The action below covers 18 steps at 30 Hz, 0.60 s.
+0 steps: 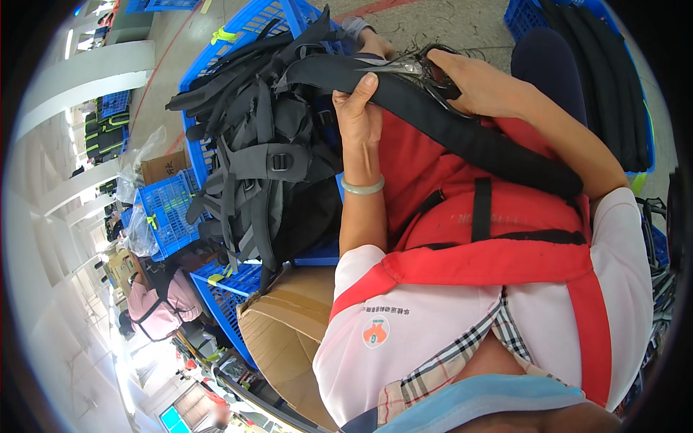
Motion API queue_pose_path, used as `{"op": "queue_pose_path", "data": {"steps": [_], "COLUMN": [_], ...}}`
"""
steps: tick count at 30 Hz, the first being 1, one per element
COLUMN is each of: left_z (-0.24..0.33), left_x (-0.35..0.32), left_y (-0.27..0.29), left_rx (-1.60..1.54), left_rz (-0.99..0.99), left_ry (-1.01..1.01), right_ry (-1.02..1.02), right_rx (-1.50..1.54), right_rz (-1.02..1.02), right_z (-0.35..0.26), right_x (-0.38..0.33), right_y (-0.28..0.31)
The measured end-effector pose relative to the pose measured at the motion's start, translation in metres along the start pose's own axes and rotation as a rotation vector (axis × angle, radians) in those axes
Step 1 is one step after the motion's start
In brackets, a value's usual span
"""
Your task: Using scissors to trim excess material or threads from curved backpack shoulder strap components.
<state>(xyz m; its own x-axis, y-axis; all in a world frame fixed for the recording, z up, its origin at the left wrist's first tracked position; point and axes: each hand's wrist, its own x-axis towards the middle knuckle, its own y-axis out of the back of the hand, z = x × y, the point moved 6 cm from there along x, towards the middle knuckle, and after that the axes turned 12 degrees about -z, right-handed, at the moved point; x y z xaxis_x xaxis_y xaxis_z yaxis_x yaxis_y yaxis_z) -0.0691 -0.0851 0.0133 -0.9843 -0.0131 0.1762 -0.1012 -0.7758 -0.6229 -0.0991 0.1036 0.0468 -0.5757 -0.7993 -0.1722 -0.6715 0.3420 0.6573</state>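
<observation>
A long, curved, black padded strap (462, 141) lies across my lap over the red apron (462, 220). My left hand (357, 108) is closed round the strap near its far end, the thumb on top. To its right, my right hand (487, 86) has its fingers curled at a tangle of dark cords or threads (442, 78). A thin dark loop shows below those fingers, but what they hold cannot be made out. A clear plastic piece (397, 67) lies between the hands, beside the strap.
At my left, a blue crate (238, 25) is heaped with black straps and buckled harness parts (271, 155). An open cardboard box (285, 310) stands nearer me. Another blue crate (155, 209) is farther left. At the right, a blue crate (652, 155) holds long black padded pieces (610, 94).
</observation>
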Motion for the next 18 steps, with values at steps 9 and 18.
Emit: {"op": "queue_pose_path", "data": {"steps": [9, 18], "left_z": [-0.001, -0.002], "left_x": [-0.001, 0.000], "left_y": [-0.004, -0.001], "left_rx": [0.004, -0.007], "left_rz": [-0.046, -0.038], "left_ry": [0.016, 0.036], "right_ry": [0.029, 0.011], "right_rx": [-0.089, -0.054], "right_rz": [0.018, 0.037], "right_z": [0.003, 0.013], "right_x": [0.007, 0.010], "right_y": [-0.004, -0.017]}}
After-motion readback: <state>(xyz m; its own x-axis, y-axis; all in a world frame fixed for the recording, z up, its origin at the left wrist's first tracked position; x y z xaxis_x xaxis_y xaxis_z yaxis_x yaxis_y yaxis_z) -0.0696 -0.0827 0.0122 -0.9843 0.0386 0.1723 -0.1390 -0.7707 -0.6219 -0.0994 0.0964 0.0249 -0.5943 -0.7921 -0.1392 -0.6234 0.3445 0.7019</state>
